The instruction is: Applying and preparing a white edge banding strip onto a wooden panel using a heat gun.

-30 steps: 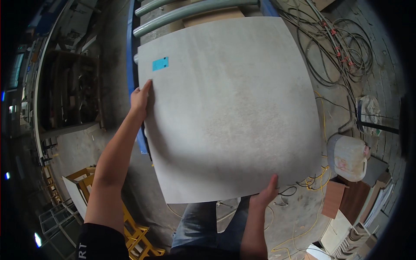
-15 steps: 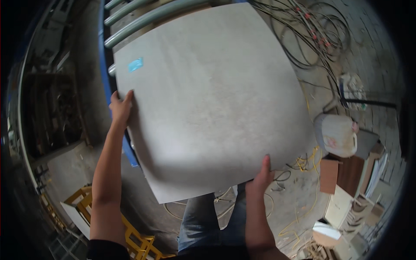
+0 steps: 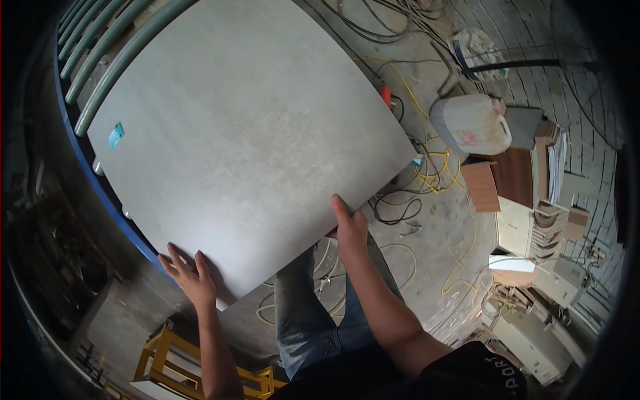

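A large pale grey flat panel [image 3: 260, 133], with a blotchy stain in its middle and a small blue sticker [image 3: 116, 135] near its left edge, lies on a roller conveyor [image 3: 113, 77]. My right hand [image 3: 350, 230] grips the panel's near edge, thumb on top and the fingers hidden underneath. At the left edge, close to the near corner, my left hand [image 3: 192, 277] rests with its fingers spread, touching the side of the panel beside the conveyor's blue frame [image 3: 107, 193].
On the right stands a whitish plastic jug [image 3: 470, 123] beside stacked board offcuts [image 3: 517, 177]. Black cables and a yellow cord [image 3: 467, 267] lie over the floor. A yellow metal frame [image 3: 170, 353] stands at the lower left.
My view has swung, so the panel appears farther left and turned. My left hand has slid along the left edge toward the near corner; my right hand keeps the near edge.
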Tool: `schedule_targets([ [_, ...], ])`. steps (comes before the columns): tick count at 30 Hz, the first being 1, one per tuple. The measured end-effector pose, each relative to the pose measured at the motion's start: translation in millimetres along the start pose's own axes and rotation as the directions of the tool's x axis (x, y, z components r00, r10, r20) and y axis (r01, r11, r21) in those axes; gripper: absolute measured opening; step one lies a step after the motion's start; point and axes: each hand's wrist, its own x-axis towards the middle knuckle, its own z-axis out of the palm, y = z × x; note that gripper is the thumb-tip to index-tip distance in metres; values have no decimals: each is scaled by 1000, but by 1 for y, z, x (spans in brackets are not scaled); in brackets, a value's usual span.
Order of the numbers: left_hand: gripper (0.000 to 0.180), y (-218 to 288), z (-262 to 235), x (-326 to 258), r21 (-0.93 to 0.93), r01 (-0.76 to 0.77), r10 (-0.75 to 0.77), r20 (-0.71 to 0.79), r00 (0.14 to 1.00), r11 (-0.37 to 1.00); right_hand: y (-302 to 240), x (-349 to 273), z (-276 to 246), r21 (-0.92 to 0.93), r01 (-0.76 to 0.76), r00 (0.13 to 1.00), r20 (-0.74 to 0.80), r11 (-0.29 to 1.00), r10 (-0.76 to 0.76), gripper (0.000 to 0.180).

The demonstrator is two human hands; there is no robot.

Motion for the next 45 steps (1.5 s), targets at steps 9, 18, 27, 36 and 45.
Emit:
schedule_targets([
  [9, 66, -10, 7, 3, -55, 82, -79, 57, 995, 995, 2, 4, 9, -66, -120, 993, -14, 991, 119, 58],
  [18, 69, -16, 9, 2, -63, 58, -51, 101, 994, 996, 16, 14, -5, -168, -175, 981, 51, 970, 186, 58],
  [27, 68, 67, 30, 8, 101, -442, 419, 186, 889, 891, 24, 22, -31, -85, -53, 991, 121, 995, 63, 54],
  [36, 71, 265, 113, 53, 113, -752, 708, 272, 652, 649, 126, 132, -210, -405, -126, 953, 203, 906, 223, 38],
  [45, 72, 311, 169, 76, 82, -834, 794, 269, 545, 545, 132, 401, -351, -938, 331, 933, 342, 100, 114, 27],
])
